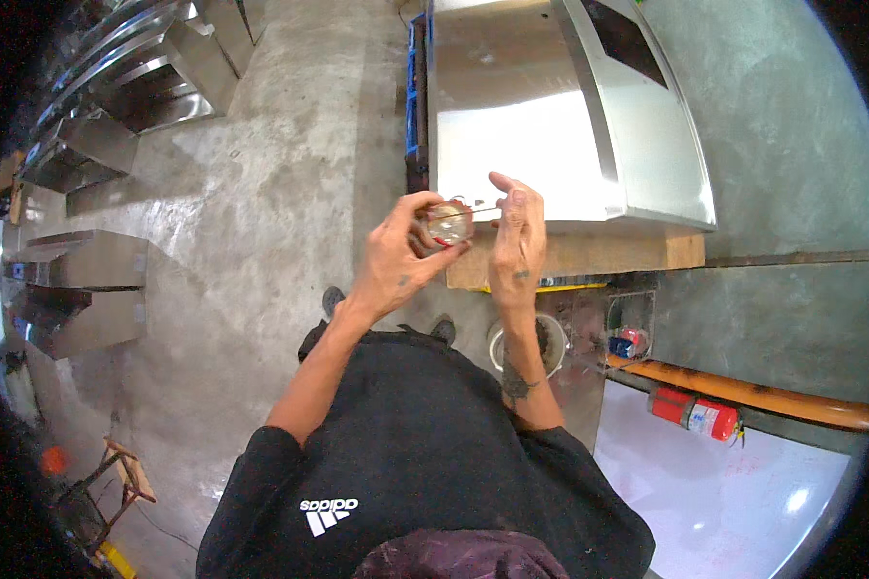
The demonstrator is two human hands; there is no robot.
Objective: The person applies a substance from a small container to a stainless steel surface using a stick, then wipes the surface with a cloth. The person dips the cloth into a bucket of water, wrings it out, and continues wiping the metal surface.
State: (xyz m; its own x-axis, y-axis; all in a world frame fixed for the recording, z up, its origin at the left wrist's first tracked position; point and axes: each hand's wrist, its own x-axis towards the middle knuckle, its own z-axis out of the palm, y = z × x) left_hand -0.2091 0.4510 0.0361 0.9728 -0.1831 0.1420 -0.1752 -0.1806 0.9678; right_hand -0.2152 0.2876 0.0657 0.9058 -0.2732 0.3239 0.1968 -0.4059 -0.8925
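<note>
- Grey concrete floor (280, 145): stretches wide to the left of the left hand.
- Steel unit (517, 135): ahead of the right hand, its near edge running off rightward.
- Wooden board (589, 251): juts past that edge, right of the right hand.
- Bucket (495, 341): nearer the person than the right hand, beside the forearm.
- Left hand (401, 246): curled around a blurred round thing (451, 224), between both hands.
- Right hand (518, 236): fingers together; grip cannot be told.
- Thin rod (478, 210): crosses from round thing to right fingers.

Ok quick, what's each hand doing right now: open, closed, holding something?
Left hand: closed on a round object.
Right hand: by one end of a thin rod; whether gripping it cannot be told.
</note>
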